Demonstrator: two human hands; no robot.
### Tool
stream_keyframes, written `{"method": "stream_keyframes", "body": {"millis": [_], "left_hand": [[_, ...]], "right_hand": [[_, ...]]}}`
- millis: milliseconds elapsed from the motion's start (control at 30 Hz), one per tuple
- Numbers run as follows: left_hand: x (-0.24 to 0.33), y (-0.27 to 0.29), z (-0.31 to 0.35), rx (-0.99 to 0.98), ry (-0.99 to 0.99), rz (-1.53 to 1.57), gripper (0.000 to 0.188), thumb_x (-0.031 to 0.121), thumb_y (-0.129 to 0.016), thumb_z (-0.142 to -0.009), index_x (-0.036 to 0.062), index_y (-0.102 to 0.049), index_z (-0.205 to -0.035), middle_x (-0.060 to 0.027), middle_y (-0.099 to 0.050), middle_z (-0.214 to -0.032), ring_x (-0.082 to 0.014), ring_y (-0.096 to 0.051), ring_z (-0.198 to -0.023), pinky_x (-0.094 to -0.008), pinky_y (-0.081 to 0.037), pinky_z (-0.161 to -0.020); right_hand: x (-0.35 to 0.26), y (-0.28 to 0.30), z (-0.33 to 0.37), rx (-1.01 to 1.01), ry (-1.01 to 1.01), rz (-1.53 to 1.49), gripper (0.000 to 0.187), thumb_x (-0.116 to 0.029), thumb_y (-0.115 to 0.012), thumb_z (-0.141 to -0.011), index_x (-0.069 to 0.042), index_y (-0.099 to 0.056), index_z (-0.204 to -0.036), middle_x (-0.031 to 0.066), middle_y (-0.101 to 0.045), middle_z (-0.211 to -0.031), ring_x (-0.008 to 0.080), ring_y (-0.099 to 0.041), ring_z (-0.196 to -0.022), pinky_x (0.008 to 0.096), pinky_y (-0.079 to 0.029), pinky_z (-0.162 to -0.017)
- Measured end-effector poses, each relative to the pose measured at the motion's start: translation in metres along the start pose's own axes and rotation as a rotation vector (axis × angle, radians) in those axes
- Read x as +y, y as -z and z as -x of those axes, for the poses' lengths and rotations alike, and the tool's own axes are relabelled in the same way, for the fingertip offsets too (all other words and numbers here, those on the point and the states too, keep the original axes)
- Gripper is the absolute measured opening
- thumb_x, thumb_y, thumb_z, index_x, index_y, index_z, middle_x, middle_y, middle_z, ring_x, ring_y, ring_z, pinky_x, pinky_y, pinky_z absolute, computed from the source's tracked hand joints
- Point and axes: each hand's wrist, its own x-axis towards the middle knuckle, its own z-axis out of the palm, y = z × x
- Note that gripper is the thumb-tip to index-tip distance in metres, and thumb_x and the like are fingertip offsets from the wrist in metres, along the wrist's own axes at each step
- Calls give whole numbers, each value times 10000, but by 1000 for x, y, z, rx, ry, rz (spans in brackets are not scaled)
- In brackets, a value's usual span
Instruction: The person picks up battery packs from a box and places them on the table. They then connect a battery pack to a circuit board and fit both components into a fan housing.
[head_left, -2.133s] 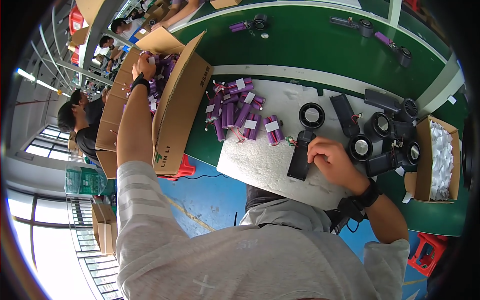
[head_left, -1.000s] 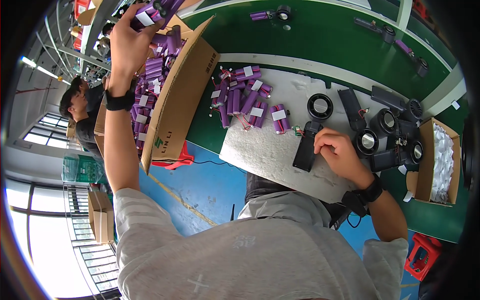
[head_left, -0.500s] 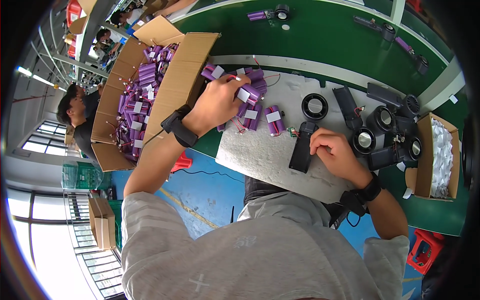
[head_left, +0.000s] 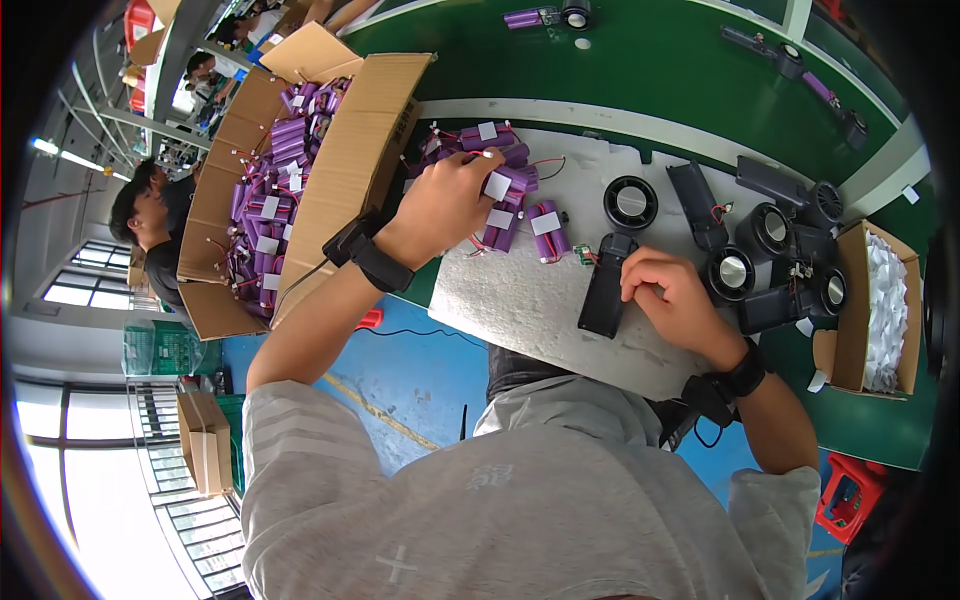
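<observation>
My left hand (head_left: 447, 203) is closed around the edge of a purple battery pack (head_left: 513, 183) with a white label and thin wires. Its fingertips are partly hidden. More purple packs lie under and behind that hand, and one labelled battery pack (head_left: 547, 232) lies just to its right. My right hand (head_left: 672, 298) has curled fingers gripping the right edge of a black fan housing (head_left: 604, 290), which lies on the pale foam board (head_left: 480, 300). A small green circuit board (head_left: 584, 255) on wires sits at the housing's upper left. The round fan head (head_left: 631, 203) is above it.
A cardboard box (head_left: 345, 160) full of purple packs stands at the left. Several black fan parts (head_left: 765, 230) crowd the right side, beside a small carton (head_left: 850, 300) of white pieces. Fan assemblies (head_left: 575, 14) lie on the green surface beyond the rail. People work at far left.
My left hand has shifted slightly right with the battery pack. My right hand stays at the black fan housing, almost unmoved. The whole view has shifted a little.
</observation>
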Motion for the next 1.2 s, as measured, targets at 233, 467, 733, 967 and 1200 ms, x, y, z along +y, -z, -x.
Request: {"method": "stream_keyframes", "body": {"millis": [233,467,733,967,1200], "left_hand": [[-8,5,-2,-44,160,-304,447,429,-689,-821,47,-653,-1051,-213,-664,-816,-395,-682,-763,-448,-569,-634],[-10,0,1,-120,210,-421,607,635,-589,-820,63,-682,-1001,-179,-663,-838,-363,-684,-738,-414,-556,-602],[-9,15,2,100,76,-413,620,621,-623,-815,66,-676,-1084,-178,-661,-925,-350,-655,-901,-405,-541,-761],[-49,132,-23,205,217,106,513,465,-685,-860,38,-651,-1143,-134,-688,-1021,-219,-651,-945,-322,-502,-787],[-280,133,6,-33,482,0,798,441,-724,-797,76,-400,-1428,-163,-626,-1203,-256,-599,-1077,-370,-464,-917]], "right_hand": [[0,0,0,2,10,3,132,135,-491,-755,34,-576,-744,89,-591,-841,158,-548,-693,248,-416,-588],[1,-1,1,7,7,0,124,130,-496,-754,37,-577,-743,94,-592,-841,164,-553,-697,252,-422,-594],[0,-1,-1,8,5,5,123,131,-498,-750,36,-576,-739,93,-591,-835,162,-553,-691,249,-417,-589],[-1,-2,0,19,-18,-22,125,135,-495,-745,37,-572,-738,89,-591,-834,159,-553,-690,247,-413,-585],[-4,-4,-3,13,12,-24,131,134,-494,-740,31,-574,-735,86,-593,-833,161,-556,-687,250,-415,-585]]}}
